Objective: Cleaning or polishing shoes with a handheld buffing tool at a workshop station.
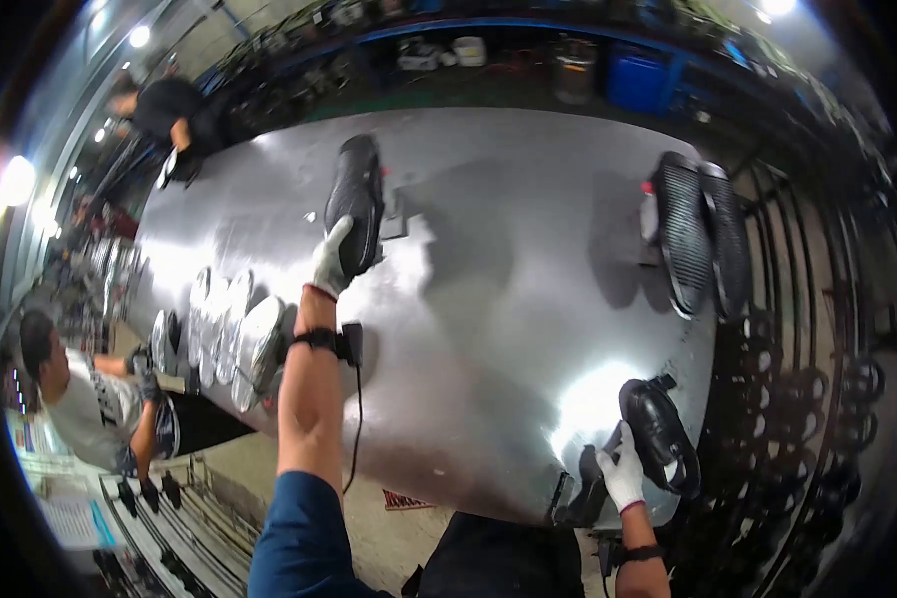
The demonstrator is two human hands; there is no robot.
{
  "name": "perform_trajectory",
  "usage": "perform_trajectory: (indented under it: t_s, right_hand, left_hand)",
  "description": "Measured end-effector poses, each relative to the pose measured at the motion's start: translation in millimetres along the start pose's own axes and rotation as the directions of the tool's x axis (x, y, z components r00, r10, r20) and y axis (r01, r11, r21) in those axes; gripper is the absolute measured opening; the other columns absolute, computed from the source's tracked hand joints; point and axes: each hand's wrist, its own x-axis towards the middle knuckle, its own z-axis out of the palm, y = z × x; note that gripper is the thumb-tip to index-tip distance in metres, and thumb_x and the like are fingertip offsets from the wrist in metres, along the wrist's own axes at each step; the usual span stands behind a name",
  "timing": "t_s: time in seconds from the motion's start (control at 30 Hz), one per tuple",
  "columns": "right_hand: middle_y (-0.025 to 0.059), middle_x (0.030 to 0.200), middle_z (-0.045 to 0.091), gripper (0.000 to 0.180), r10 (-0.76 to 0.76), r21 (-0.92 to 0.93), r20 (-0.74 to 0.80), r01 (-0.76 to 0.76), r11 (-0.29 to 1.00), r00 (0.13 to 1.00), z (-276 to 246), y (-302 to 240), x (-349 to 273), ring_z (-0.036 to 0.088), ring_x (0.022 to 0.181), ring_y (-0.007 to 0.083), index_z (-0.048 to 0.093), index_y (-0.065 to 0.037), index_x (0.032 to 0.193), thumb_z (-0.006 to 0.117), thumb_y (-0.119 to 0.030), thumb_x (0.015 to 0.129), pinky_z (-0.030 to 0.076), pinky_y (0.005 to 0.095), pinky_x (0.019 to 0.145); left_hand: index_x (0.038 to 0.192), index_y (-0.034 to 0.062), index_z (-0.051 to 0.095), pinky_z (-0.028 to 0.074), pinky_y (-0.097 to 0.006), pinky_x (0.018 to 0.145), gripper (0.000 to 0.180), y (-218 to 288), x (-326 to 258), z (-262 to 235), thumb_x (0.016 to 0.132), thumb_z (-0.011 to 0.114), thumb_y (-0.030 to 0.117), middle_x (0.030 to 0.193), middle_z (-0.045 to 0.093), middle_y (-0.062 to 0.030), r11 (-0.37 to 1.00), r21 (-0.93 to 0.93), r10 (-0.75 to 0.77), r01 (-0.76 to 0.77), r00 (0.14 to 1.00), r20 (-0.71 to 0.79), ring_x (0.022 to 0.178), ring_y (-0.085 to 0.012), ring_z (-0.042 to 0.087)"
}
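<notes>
My left hand [331, 261], in a white glove, reaches far over the shiny metal table [468, 369]. It grips the near end of a black sole-shaped piece [359, 199] with a textured face, its thumb along the side. A small grey block [395, 214] with a red spot sits beside that piece. Close to the table's front right corner, my gloved right hand [623, 468] holds the left side of a black shoe [660, 436]. The shoe's opening shows near its lower end. The undersides of the fingers on both hands are hidden.
Two black shoes with ribbed soles [681, 234] face up at the right edge. Several pale, shiny shoe-shaped pieces [224, 324] line the left side. A co-worker [100, 399] stands at left, another person [174, 115] farther back. Racks of shoes [787, 419] flank the right; a blue bin [636, 78] stands behind.
</notes>
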Motion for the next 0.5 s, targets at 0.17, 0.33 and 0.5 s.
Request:
perform_trajectory:
  t_s: [0.17,0.33,0.5]
  right_hand:
    - [0.0310,0.144,0.059,0.081,-0.038,0.090,0.142,0.025,0.996,0.989,-1,-21,9,0.060,0.133,0.0431,0.038,0.001,0.159,0.072,-0.033,0.093,0.047,0.0454,0.113]
    - [0.0210,0.150,0.060,0.071,-0.280,0.471,0.186,0.165,0.867,0.942,-12,-55,-1,0.058,0.139,0.0330,0.055,-0.003,0.151,0.065,-0.052,0.100,0.045,0.0398,0.115]
    - [0.0136,0.131,0.072,0.072,-0.319,0.579,0.417,0.022,0.815,0.851,-99,-117,-11,0.067,0.113,0.0156,0.054,0.000,0.151,0.080,-0.035,0.093,0.053,0.0311,0.102]
  left_hand:
    - [0.140,0.0044,0.058,0.063,-0.043,0.085,0.055,-61,-55,70,0.104,0.065,0.045,0.126,0.071,-0.0122,0.962,-0.202,0.174,-0.182,0.983,-0.059,0.110,-0.0288,0.072]
    - [0.143,-0.0001,0.055,0.062,-0.042,0.081,0.048,-195,-226,158,0.106,0.062,0.029,0.128,0.069,-0.0164,0.993,0.113,0.022,-0.023,1.000,0.004,0.110,-0.0256,0.071]
    - [0.140,0.0010,0.057,0.062,-0.040,0.088,0.039,-258,-251,151,0.103,0.059,0.014,0.118,0.071,-0.0156,0.994,0.023,-0.102,0.104,0.990,-0.093,0.102,-0.0256,0.071]
